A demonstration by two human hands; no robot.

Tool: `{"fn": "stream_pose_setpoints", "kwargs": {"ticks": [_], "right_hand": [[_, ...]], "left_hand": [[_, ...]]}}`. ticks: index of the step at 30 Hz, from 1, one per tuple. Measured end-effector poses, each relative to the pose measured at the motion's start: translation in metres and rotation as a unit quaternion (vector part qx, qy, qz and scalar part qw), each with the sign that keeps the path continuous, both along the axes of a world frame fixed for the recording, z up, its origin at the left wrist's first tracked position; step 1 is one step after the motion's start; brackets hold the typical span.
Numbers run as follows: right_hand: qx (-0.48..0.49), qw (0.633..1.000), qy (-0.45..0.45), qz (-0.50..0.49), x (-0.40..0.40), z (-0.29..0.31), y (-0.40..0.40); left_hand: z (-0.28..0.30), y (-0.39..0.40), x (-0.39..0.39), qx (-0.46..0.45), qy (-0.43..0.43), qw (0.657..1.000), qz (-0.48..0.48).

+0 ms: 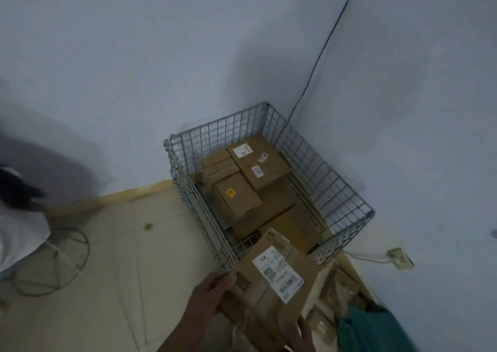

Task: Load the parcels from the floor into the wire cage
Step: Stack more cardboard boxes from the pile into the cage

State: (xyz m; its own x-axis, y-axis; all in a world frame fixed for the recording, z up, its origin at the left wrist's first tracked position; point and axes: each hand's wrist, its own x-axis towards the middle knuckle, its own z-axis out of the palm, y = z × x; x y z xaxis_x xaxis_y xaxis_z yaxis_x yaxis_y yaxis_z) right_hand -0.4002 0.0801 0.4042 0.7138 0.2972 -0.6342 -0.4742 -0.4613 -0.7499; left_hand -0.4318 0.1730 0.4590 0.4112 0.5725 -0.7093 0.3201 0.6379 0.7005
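Note:
A brown cardboard parcel with a white shipping label is held in front of me, its far end tilted over the near rim of the wire cage. My left hand grips its left edge. My right hand grips its near right corner. The grey cage stands in the room's corner and holds several brown parcels: a large labelled one at the back, a smaller one with a yellow sticker on a stack, and one at the near right.
Blue walls close in the cage behind and on the right. A black cable runs down the corner. A wall socket sits low on the right. A wire fan guard and a person in white are at the left. Green cloth lies at the bottom right.

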Motion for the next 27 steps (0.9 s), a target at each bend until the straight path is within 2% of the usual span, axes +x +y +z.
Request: {"fn": "stream_pose_setpoints", "kwargs": {"ticks": [1, 2, 5, 7, 8, 9, 10, 11, 12, 13, 15, 17, 21, 23, 27], "right_hand": [[0.085, 0.992, 0.093, -0.008, 0.082, 0.032, -0.041], [0.047, 0.988, 0.123, -0.079, 0.101, 0.031, -0.053], [0.031, 0.981, 0.172, -0.081, 0.147, 0.052, -0.035], [-0.002, 0.984, 0.133, -0.115, 0.168, 0.052, -0.014], [0.004, 0.99, 0.105, -0.099, 0.179, 0.053, -0.003], [0.027, 0.985, 0.105, -0.134, 0.194, 0.043, 0.013], [0.032, 0.989, 0.068, -0.131, 0.206, 0.053, 0.026], [0.03, 0.983, 0.029, -0.179, 0.217, 0.051, 0.035], [0.003, 0.981, -0.018, -0.193, 0.232, 0.038, 0.034], [0.02, 0.984, 0.021, -0.175, 0.241, 0.012, 0.028], [-0.024, 0.981, 0.167, -0.097, 0.267, -0.021, 0.023], [-0.047, 0.965, 0.239, -0.094, 0.306, -0.063, 0.018], [-0.086, 0.954, 0.265, -0.11, 0.351, -0.094, 0.072], [-0.065, 0.953, 0.264, -0.132, 0.369, -0.125, 0.092], [-0.048, 0.963, 0.215, -0.153, 0.405, -0.193, 0.127]], "left_hand": [[0.0, 0.006, 0.003, -0.008, 0.0, 1.0, 0.012], [0.002, 0.012, 0.011, -0.015, 0.007, 1.0, 0.017], [0.001, 0.03, 0.037, -0.043, 0.03, 0.999, 0.007], [-0.01, 0.044, 0.061, -0.043, 0.037, 0.998, 0.0], [-0.014, 0.05, 0.075, -0.04, 0.036, 0.999, 0.001], [-0.019, 0.058, 0.091, -0.044, 0.031, 0.999, -0.001], [-0.024, 0.064, 0.106, -0.043, 0.026, 0.999, -0.006], [-0.029, 0.069, 0.121, -0.046, 0.028, 0.999, -0.004], [-0.039, 0.073, 0.134, -0.053, 0.031, 0.998, 0.003], [-0.051, 0.077, 0.146, -0.069, 0.033, 0.997, 0.009], [-0.075, 0.084, 0.168, -0.086, 0.028, 0.996, -0.011], [-0.098, 0.093, 0.191, -0.075, 0.025, 0.995, -0.064], [-0.143, 0.122, 0.219, -0.062, 0.053, 0.993, -0.084], [-0.18, 0.142, 0.231, -0.034, 0.101, 0.983, -0.152], [-0.255, 0.188, 0.253, 0.047, 0.201, 0.927, -0.313]]}}
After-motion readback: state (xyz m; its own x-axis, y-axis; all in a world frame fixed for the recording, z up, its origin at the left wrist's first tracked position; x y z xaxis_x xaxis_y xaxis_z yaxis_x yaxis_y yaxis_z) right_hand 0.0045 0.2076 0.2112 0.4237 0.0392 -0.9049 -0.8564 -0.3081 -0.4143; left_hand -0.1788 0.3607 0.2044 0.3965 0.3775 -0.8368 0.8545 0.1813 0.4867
